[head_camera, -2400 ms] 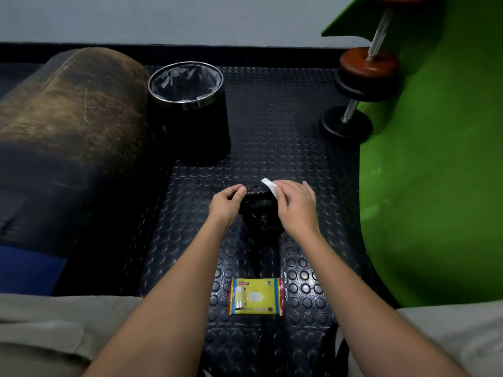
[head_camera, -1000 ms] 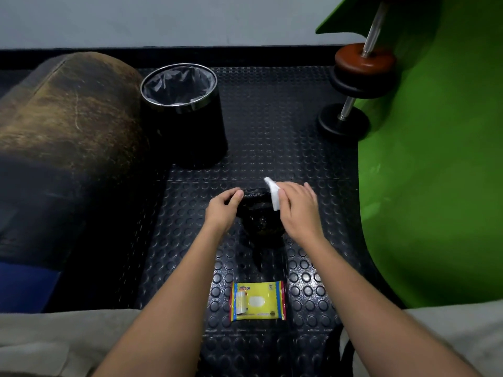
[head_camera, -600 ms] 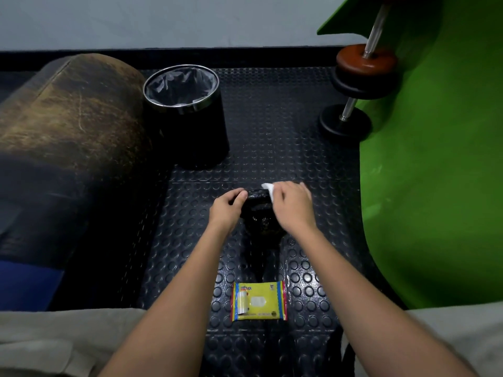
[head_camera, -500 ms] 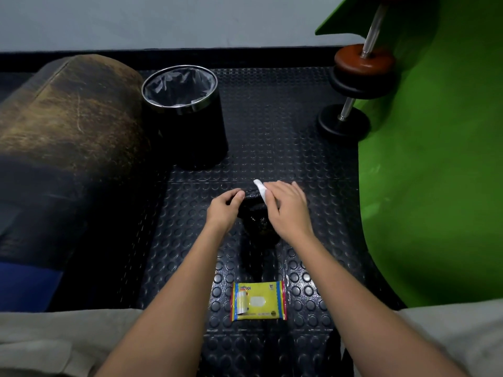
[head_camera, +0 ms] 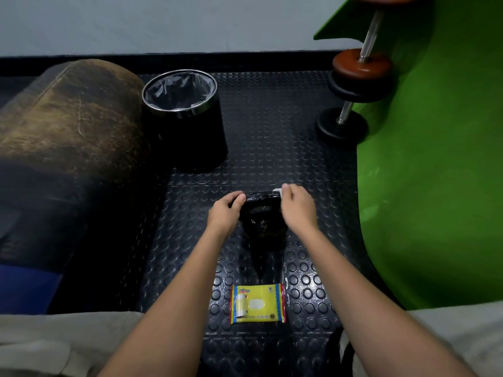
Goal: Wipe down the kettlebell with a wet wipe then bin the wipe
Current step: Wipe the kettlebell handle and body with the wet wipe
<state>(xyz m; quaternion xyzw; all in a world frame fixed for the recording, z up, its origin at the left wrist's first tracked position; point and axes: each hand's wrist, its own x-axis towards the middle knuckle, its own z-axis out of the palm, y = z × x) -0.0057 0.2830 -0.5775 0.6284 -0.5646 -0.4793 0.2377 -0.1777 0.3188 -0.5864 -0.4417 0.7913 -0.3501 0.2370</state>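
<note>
The black kettlebell [head_camera: 262,221] stands on the studded rubber floor mat [head_camera: 272,137] just below the middle of the frame, directly between the two hands. The left hand [head_camera: 224,212] sits on its left side, fingers curled round the left end of the handle and thumb lying along the top. The right hand [head_camera: 298,206] is on the right side, fingers closed on a white wet wipe [head_camera: 277,190], of which only a small corner shows above the knuckles, pressed against the right end of the handle. Both forearms run up from the bottom edge toward the kettlebell, one on each side.

Below the kettlebell, in the lower middle of the frame, a yellow wipe packet [head_camera: 257,303] lies flat on the mat between the forearms, apart from both. The black bin [head_camera: 185,118], with a metal rim and a dark liner, stands in the upper middle-left, well apart from the hands. A worn brown bolster [head_camera: 68,123] fills the left of the frame beside the bin. At the upper right a dumbbell [head_camera: 351,96] leans against a green mat [head_camera: 435,172].
</note>
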